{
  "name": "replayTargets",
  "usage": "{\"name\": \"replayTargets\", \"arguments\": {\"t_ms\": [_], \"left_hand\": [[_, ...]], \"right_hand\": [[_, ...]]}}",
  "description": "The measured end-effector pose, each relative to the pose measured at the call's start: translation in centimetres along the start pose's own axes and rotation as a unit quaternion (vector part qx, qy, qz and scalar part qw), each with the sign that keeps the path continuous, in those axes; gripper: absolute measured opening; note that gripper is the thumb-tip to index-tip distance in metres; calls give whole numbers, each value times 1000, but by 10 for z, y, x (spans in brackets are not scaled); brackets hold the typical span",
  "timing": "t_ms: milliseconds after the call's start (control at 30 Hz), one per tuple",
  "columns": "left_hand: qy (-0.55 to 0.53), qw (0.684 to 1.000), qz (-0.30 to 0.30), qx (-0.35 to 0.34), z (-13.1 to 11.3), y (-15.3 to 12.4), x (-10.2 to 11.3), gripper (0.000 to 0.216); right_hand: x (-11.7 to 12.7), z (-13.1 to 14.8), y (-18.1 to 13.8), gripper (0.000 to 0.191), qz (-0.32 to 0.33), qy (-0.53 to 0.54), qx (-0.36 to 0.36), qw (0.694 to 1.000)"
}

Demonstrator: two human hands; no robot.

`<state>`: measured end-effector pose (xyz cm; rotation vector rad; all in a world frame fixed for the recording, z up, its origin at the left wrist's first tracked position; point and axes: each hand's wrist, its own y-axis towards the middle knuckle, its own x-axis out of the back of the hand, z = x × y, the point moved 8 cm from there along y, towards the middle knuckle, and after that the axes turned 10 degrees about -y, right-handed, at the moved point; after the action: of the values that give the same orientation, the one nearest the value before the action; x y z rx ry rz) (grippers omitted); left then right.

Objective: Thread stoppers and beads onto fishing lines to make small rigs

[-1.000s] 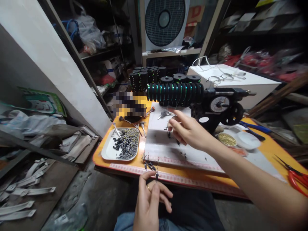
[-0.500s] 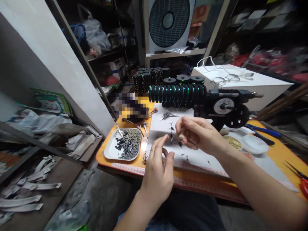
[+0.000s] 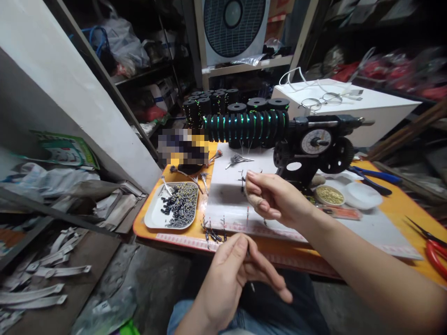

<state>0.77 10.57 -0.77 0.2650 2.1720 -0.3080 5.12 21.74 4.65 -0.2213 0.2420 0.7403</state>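
My left hand [image 3: 233, 274] is low, in front of the table edge. Its thumb and index finger are pinched together and the other fingers stretch away to the right. A small dark piece shows at the pinch, too small to name. My right hand [image 3: 275, 200] hovers above the white work surface [image 3: 223, 195] with its thumb and fingertips drawn together; what they hold, if anything, I cannot make out. Several small dark pieces with thin wire-like ends [image 3: 212, 235] lie at the front edge, left of centre. A bundle of thin grey strands [image 3: 239, 160] lies farther back.
A white tray [image 3: 148, 218] of small grey and black pieces stands left. Behind are a black winding machine [image 3: 316, 144] and black spools [image 3: 237, 108]. To the right lie a dish of gold-coloured bits [image 3: 330, 195], blue-handled pliers [image 3: 379, 177] and a red-handled tool [image 3: 435, 253].
My left hand has moved down and toward me, turning and closing into a pinch. My right hand has shifted slightly left in view. The camera view has shifted, too.
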Motion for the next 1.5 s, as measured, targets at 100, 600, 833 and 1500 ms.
{"name": "replayTargets", "arguments": {"t_ms": [100,600,833,1500], "left_hand": [[-50,997,-11,60,18,-9,11,35],[-83,992,34,84,21,-22,12,35],[-81,992,34,90,21,-25,11,36],[208,975,-32,-70,-45,38,-9,28]], "right_hand": [[1,-1,0,40,3,8,-3,1000],[0,1,-1,39,10,11,0,1000],[-1,1,-2,39,12,0,6,1000],[4,11,-11,29,-2,-86,23,996]]}}
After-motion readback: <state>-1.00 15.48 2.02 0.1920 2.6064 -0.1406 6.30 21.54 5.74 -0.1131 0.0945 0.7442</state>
